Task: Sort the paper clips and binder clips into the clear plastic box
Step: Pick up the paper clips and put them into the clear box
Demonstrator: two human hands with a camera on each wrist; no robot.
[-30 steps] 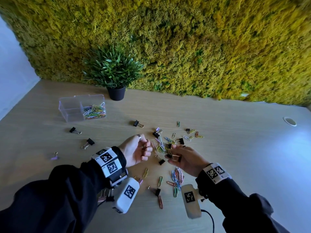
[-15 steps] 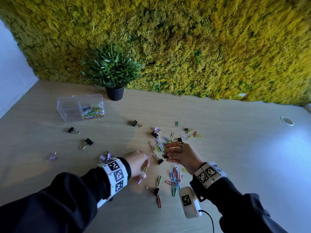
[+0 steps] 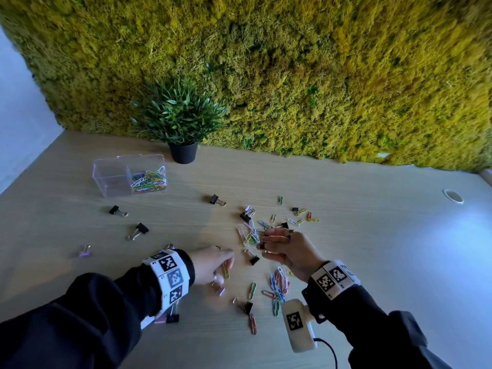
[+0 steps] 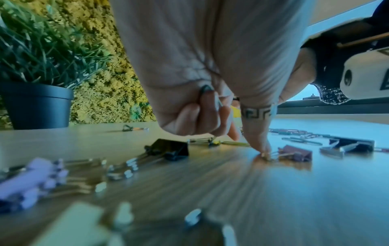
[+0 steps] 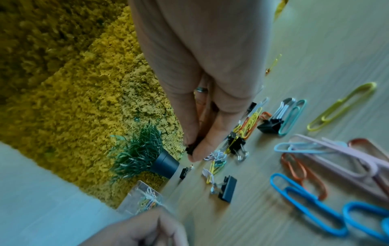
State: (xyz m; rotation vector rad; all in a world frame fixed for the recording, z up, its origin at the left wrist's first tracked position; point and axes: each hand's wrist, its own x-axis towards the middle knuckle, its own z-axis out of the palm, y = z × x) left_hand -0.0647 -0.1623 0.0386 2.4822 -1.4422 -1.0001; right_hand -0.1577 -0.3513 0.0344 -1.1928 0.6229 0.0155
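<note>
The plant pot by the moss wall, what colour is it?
Black, or very dark; the plant pot shows best in the head view.

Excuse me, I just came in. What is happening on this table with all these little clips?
A person is sorting clips into the clear plastic box; one of its compartments already holds coloured paper clips, the other looks empty. The right hand pinches a small black binder clip above the scattered pile. The left hand is low on the table, its thumb pressing the wire handle of a pink binder clip. Many clips still lie loose.
</note>
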